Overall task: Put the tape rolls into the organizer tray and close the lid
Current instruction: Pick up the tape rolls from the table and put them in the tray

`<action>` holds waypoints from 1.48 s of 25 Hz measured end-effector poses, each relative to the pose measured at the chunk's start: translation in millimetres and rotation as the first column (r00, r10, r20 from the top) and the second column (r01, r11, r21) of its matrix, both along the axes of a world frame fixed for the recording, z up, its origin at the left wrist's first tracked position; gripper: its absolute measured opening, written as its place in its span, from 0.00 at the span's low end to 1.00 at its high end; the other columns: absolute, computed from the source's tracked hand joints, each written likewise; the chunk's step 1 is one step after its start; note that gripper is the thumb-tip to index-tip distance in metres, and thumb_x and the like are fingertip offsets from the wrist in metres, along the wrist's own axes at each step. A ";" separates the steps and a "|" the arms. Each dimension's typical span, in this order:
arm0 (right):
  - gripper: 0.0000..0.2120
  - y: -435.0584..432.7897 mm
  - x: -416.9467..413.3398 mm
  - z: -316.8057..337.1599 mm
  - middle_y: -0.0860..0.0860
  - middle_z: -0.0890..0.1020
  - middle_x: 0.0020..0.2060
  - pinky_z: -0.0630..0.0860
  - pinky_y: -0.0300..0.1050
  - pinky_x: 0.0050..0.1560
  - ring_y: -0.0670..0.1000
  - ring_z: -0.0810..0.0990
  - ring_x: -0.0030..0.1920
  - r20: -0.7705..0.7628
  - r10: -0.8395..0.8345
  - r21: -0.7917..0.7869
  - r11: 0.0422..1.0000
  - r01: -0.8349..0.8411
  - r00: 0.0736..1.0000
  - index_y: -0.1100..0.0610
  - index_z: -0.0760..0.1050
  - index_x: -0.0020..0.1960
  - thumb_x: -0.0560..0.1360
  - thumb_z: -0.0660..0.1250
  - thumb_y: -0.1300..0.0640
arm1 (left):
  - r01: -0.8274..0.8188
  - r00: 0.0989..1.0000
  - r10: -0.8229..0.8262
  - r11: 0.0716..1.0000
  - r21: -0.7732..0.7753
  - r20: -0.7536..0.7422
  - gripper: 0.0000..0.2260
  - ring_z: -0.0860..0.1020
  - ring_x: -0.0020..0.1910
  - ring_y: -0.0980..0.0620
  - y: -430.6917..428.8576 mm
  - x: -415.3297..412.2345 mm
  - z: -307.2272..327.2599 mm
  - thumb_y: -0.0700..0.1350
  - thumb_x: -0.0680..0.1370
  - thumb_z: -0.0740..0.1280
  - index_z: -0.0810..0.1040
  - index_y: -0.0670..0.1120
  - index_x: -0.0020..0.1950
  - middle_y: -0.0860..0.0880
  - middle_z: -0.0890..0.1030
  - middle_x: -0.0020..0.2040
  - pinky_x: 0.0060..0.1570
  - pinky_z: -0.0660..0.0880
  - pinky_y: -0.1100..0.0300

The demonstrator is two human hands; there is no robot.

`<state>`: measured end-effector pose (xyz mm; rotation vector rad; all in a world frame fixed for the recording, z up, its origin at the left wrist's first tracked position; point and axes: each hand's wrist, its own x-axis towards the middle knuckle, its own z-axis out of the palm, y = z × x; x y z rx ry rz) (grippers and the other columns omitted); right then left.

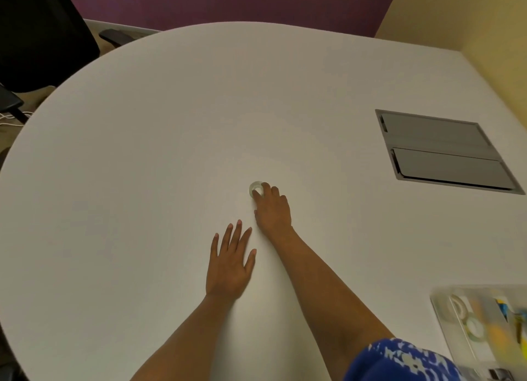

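Right hand (pixel 272 209) with fingers curled onto a small clear tape roll (pixel 255 189) at the middle of the smooth white rounded table (pixel 142 152), left hand (pixel 229 262) flat and spread just nearer than the roll, translucent plastic organizer tray (pixel 456 340), blurred, holding other tape rolls, well right of and nearer than the roll

Two bare forearms in view, no watch straps, rings or gloves visible on either. left hand (pixel 229 266): five fingers visible, short nails catching a bit of light at the tips. right hand (pixel 272 209): seen from the back, knuckles visible. Only clothing showing is a short sleeve (pixel 399 362) on the right arm: bright blue fabric with an irregular white/pale-grey blotchy print. Left arm's sleeve out of frame.
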<state>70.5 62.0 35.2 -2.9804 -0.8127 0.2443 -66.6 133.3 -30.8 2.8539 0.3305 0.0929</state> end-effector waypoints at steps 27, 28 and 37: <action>0.21 -165.1 -57.2 60.7 0.55 0.73 0.63 0.75 0.47 0.52 0.56 0.72 0.62 -0.132 -0.320 0.446 0.826 0.345 0.938 0.54 0.70 0.66 0.74 0.68 0.59 | -0.102 0.984 0.085 0.990 -0.102 -0.159 0.25 0.38 0.77 0.51 -63.5 -58.2 12.2 0.53 0.83 0.45 0.40 0.49 0.77 0.48 0.39 0.79 0.76 0.37 0.49; 0.21 -185.1 -61.3 63.6 0.55 0.74 0.62 0.75 0.47 0.51 0.56 0.73 0.61 -0.137 -0.341 0.454 0.813 0.365 0.930 0.55 0.71 0.65 0.73 0.69 0.60 | -0.116 0.981 0.097 0.988 -0.106 -0.168 0.25 0.38 0.77 0.50 -74.6 -62.7 14.3 0.53 0.83 0.45 0.40 0.49 0.77 0.48 0.39 0.79 0.76 0.37 0.49; 0.19 -356.9 -93.9 80.4 0.58 0.72 0.61 0.73 0.46 0.50 0.60 0.74 0.58 -0.170 -0.524 0.406 0.735 0.544 0.835 0.56 0.72 0.62 0.72 0.70 0.62 | -0.117 0.971 0.091 0.987 -0.109 -0.221 0.26 0.37 0.77 0.49 -193.0 -82.3 24.5 0.54 0.82 0.44 0.38 0.47 0.77 0.45 0.37 0.78 0.76 0.37 0.45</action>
